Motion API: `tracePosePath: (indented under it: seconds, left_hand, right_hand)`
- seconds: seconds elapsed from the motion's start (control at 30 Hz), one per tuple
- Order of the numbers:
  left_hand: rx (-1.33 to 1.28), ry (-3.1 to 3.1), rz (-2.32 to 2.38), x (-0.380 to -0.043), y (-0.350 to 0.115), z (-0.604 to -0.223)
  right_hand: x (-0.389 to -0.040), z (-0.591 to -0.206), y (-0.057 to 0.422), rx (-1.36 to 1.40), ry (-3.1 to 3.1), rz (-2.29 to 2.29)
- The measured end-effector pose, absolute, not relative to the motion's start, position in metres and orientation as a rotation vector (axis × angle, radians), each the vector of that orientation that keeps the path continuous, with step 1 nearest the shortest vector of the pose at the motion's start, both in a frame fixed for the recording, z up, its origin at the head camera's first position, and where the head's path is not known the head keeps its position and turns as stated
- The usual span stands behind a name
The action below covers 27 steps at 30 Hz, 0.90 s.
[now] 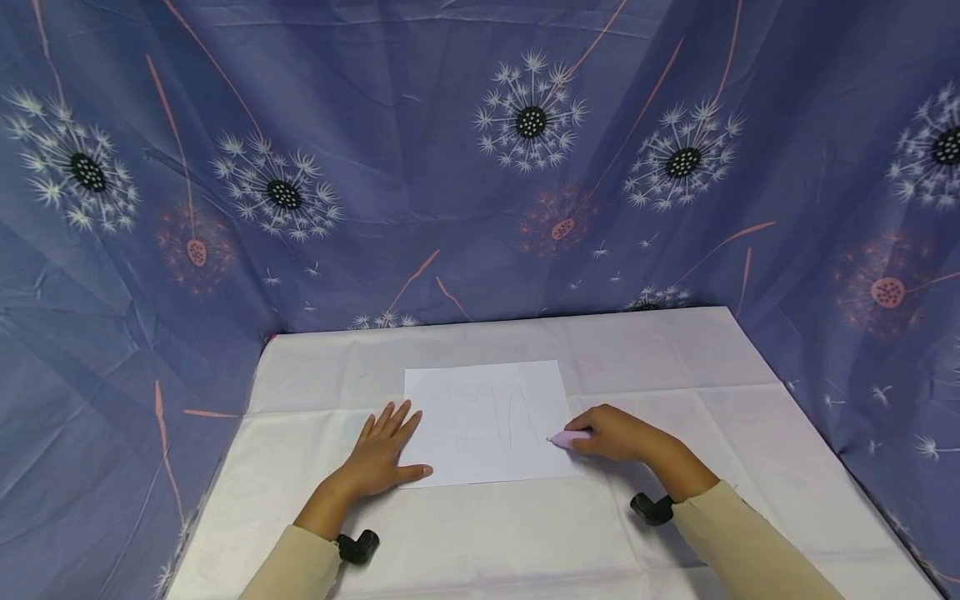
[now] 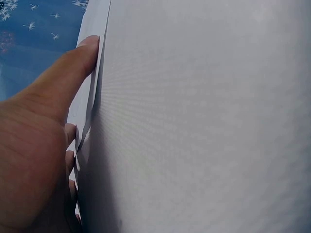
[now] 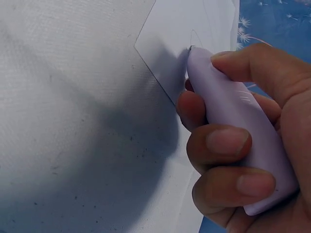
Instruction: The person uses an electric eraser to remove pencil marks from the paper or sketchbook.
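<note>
**Lilac pen-shaped tool (image 3: 233,107) at the paper's (image 1: 483,421) three o'clock side!**

Right hand (image 1: 618,435) clamped round it! Left hand (image 1: 381,457) spread at eight o'clock, thumb on the paper, well apart from the right, faint wavy lines (image 1: 508,447) between.

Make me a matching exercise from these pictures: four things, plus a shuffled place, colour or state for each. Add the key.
1. Left hand
2. Right hand
3. Paper sheet
4. Backdrop cloth

A. Grips the lilac pen-like tool
B. Bluish, with a dandelion print
C. Rests on the sheet's left edge, fingers spread
D. White, with faint zigzag lines

Pairs: 1-C, 2-A, 3-D, 4-B
</note>
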<state>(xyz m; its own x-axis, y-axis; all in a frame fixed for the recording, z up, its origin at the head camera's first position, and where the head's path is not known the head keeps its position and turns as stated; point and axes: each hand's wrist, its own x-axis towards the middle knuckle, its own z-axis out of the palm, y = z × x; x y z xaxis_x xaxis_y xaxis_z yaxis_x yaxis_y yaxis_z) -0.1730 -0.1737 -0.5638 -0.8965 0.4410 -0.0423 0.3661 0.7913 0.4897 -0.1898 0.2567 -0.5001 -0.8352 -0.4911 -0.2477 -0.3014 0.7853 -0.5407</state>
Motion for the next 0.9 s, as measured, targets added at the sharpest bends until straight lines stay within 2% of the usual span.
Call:
tracePosePath:
  seconds: [0.9]
  left_hand:
    - [0.638,2.823,0.701,-0.1732,-0.1741,-0.5641]
  right_hand:
    - [-0.1853,-0.4981,0.2544,-0.653,2.591,-0.697]
